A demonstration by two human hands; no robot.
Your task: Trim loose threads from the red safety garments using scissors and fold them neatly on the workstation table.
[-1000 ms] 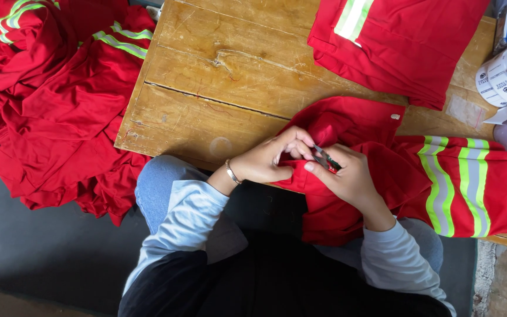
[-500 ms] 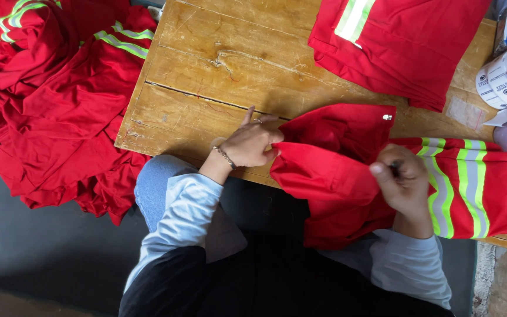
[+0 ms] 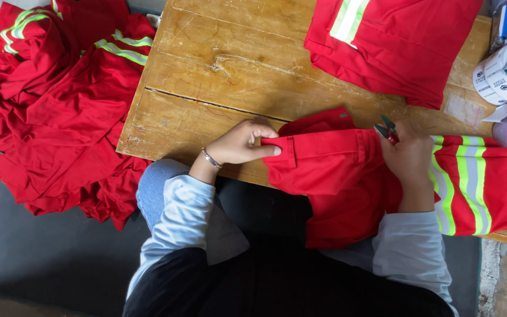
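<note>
Red garment (image 3: 335, 170) lies over the near edge of the wooden worktop (image 3: 218, 76); the left hand (image 3: 242, 142) pinches its folded edge, while the right hand (image 3: 409, 155) presses on it, fingers closed around small snips (image 3: 385, 129).

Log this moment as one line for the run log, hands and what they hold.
left hand: pinching edge of red garment | right hand: holding small snips on garment | wooden table | red pile on floor
</note>
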